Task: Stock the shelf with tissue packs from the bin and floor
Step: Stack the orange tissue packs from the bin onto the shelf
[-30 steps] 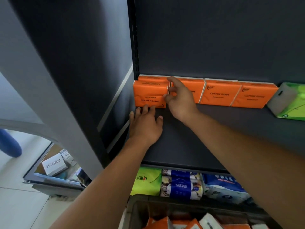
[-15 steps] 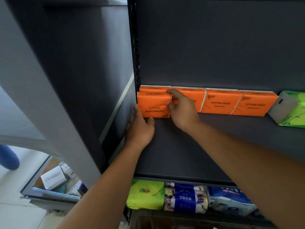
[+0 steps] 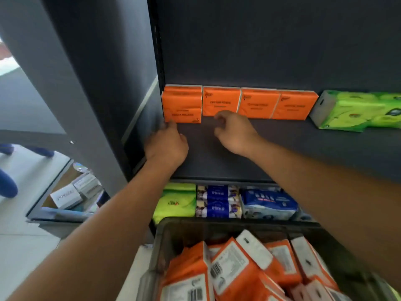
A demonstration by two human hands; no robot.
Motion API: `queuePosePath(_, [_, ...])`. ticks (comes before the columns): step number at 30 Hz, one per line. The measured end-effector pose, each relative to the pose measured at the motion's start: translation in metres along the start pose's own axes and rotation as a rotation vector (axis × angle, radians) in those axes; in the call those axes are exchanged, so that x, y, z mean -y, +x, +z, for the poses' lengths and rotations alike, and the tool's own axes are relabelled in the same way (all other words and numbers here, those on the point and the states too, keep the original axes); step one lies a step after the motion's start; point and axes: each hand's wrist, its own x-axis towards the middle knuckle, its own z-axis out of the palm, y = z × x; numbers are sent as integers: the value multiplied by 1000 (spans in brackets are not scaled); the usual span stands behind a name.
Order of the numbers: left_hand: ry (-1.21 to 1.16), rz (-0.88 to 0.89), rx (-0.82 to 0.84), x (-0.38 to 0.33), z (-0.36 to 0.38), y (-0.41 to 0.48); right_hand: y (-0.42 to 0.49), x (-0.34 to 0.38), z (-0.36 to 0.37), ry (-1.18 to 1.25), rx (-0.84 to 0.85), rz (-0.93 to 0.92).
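On the dark shelf (image 3: 293,153), both grips rest at the row of orange tissue packs (image 3: 258,103).
Left grip (image 3: 166,144) is curled and holds nothing, one fingertip touching the lower edge of the front orange pack (image 3: 181,109) at the shelf's left end. Right grip (image 3: 234,133) is curled too and empty, just in front of the second pack (image 3: 221,101) in the row along the back wall. A green pack (image 3: 358,109) lies to the right. Below, the bin (image 3: 217,225) holds more orange packs (image 3: 236,266).

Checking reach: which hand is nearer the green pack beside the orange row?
Right. The right hand is left of the green pack; the left hand lies farther left.
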Motion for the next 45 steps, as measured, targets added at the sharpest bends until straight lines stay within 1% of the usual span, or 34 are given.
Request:
queuePosePath(5, [135, 155, -54, -1, -7, -57, -62, -15, -12, -60, 71, -9])
queuePosePath(10, [112, 219, 0, -6, -15, -125, -133, -36, -25, -77, 108, 7])
queuePosePath(14, [133, 231, 74, -14, -22, -172, -180, -51, -34, -107, 75, 13])
queuePosePath(16, [115, 218, 117, -17, -29, -190, -200, -57, -35, -104, 58, 46])
queuePosePath(18, [97, 165, 190, -16, -39, -204, -218, -62, -35, -93, 71, 75])
queuePosePath(20, [66, 68, 244, -12, -47, -214, -235, -63, -30, -65, 112, 99])
queuePosePath(22, [65, 14, 250, -7, -56, -224, -255, -61, -22, -33, 171, 95])
queuePosePath(27, [77, -5, 334, 5, -66, -237, -294, -40, 18, -120, 359, -68])
queuePosePath(31, [18, -17, 427, 10, -45, -248, -311, -26, 51, -223, 499, -257])
queuePosePath(33, [-30, -27, 489, 11, -31, -256, -314, -28, 65, -273, 547, -310])
queuePosePath(36, [-120, -54, 526, 15, -12, -271, -316, -32, 81, -253, 545, -324])
queuePosePath(41, [-184, -95, 555, 35, 2, -290, -310, -34, 96, -173, 487, -272])
queuePosePath(45, [-259, -135, 531, 49, 2, -286, -304, -39, 97, -70, 478, -203])
